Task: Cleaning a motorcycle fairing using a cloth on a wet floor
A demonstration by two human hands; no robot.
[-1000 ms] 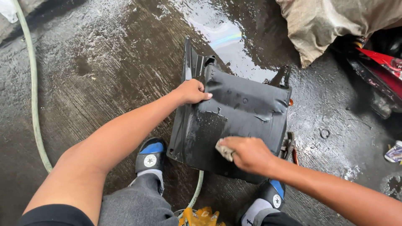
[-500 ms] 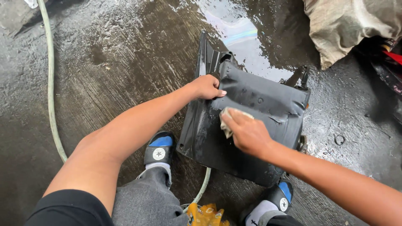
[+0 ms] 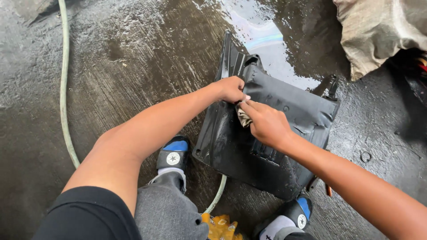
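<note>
Black plastic panel (image 3: 267, 142), some kind of moulded cover, sits propped at a tilt on the wet concrete floor (image 3: 124, 66) in the middle of the frame, its lower edge down near the person's two sandalled feet. Left hand (image 3: 230, 89) is curled over the panel's upper left edge, fingers pressed around it to hold it steady. Right hand (image 3: 266, 124) is bunched around a small tan rag (image 3: 243, 118), pinching it against the panel face just below the left hand.

What could go wrong: the floor is soaked, with an oily rainbow sheen in the puddle (image 3: 262, 40) at the top centre, so the panel's bottom edge could skid out if the rag pushes too hard. Wet plastic also means the left hand could slip off. The pale hose (image 3: 64, 89) running down the left side and passing under the panel is a trip risk for the feet
</note>
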